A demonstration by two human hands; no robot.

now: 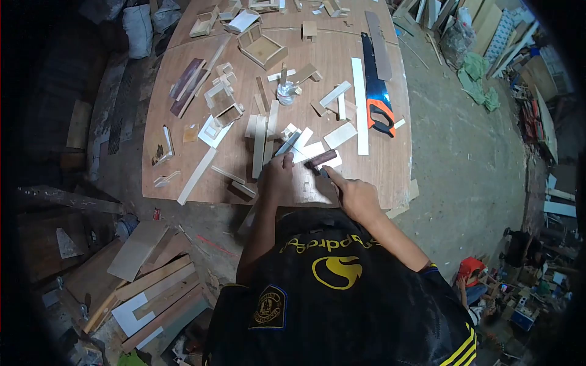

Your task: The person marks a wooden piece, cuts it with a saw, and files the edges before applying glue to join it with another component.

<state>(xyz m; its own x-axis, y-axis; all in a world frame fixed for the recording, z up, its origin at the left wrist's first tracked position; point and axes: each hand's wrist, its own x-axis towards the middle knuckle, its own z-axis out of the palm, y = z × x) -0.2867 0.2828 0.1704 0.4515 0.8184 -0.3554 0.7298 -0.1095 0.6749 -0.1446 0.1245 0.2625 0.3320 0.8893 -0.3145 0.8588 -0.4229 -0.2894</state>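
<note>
Both my hands are at the near edge of the wooden table (390, 171). My left hand (279, 172) is closed, its fingers bent beside a blue-grey strip (287, 144) and pale wood pieces; what it holds is hidden. My right hand (354, 193) is curled, with thumb and index finger together at a small dark item just below a dark reddish-brown bar (323, 158). I cannot make out that item. The bar lies over a white piece (333, 161). Several light wood strips (259, 146) lie beyond my left hand.
An orange-handled handsaw (379, 100) lies at the right beside a long white strip (360, 110). Small wooden boxes (261, 49) and offcuts cover the far and left parts. Boards (155, 287) are piled on the floor at left. A person in red (470, 271) is low at right.
</note>
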